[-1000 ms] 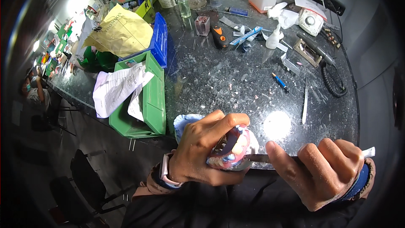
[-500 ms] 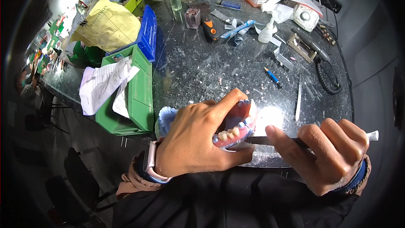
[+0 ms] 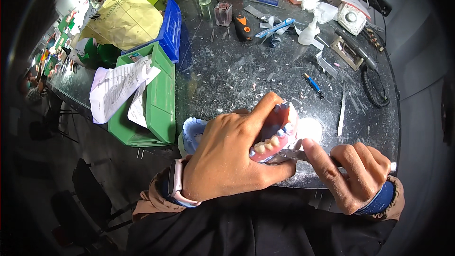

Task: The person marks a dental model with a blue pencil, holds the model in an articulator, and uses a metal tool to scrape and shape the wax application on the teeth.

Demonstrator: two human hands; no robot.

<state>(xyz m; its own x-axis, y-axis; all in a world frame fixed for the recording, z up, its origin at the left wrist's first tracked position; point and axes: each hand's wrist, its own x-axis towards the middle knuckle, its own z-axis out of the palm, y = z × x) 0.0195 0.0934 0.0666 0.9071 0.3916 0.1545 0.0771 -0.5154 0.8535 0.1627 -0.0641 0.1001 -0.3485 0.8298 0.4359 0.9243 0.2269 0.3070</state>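
My left hand (image 3: 227,159) is wrapped around a dental model (image 3: 268,147) with pink wax gums, several cream teeth and blue-grey teeth along its arch. The thumb lies along its near side; the hand hides much of the model. My right hand (image 3: 353,175) is closed around a knife (image 3: 295,154) with a flat metal blade and a white-ended handle. Its blade meets the model's near lower side, just above my left thumb; the exact tip is hard to make out. Behind my left wrist, a second blue dental cast (image 3: 192,130) rests at the bench edge.
At the left stand a green bin (image 3: 161,95) with papers (image 3: 116,90) and a blue bin (image 3: 173,31) under a yellow bag (image 3: 125,19). A blue pen-like tool (image 3: 313,85), a thin metal spatula (image 3: 341,111) and a corded handpiece (image 3: 355,50) lie to the right.
My right hand and the knife have come left toward the model, and the handle end has dropped lower. The left hand keeps its hold. The whole view has shifted slightly.
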